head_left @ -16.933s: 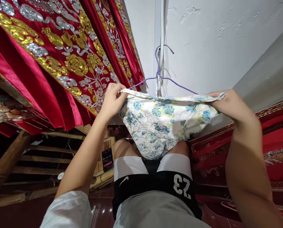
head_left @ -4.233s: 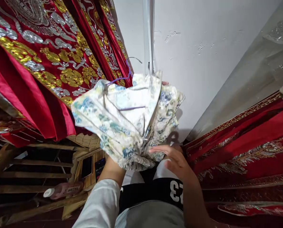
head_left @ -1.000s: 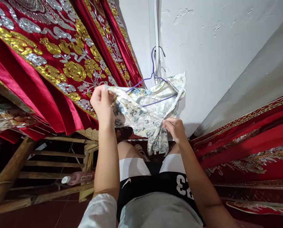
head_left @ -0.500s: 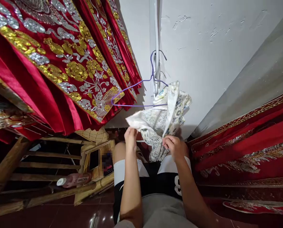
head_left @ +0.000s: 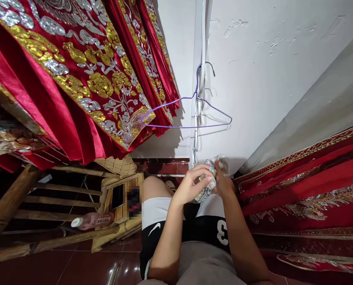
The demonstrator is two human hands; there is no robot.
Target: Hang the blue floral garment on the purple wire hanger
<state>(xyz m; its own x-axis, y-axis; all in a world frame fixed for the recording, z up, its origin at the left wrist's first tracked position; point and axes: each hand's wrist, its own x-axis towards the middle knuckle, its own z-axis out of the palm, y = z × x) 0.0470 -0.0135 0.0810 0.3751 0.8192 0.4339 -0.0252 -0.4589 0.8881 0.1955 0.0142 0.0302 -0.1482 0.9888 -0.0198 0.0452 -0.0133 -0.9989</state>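
Observation:
A floral cloth point(head_left: 207, 186) in white, blue and yellow is bunched small between both hands, just above my knees. My left hand point(head_left: 191, 184) is closed round its near side. My right hand point(head_left: 223, 183) grips its far side, slightly blurred. Above them a purple wire hanger point(head_left: 188, 114) hangs bare from a hook on the white wall point(head_left: 268, 71), with nothing on it.
Red drapes with gold and silver embroidery point(head_left: 75, 75) hang at the left. More red embroidered fabric point(head_left: 306, 186) lies at the right. A bamboo rack point(head_left: 46, 213) at lower left holds a pink bottle point(head_left: 91, 219) and a phone point(head_left: 134, 202). The floor is dark red tile.
The cloth has come off the hanger, which now hangs bare. Both hands have drawn together and gathered the cloth into a small bundle lower down.

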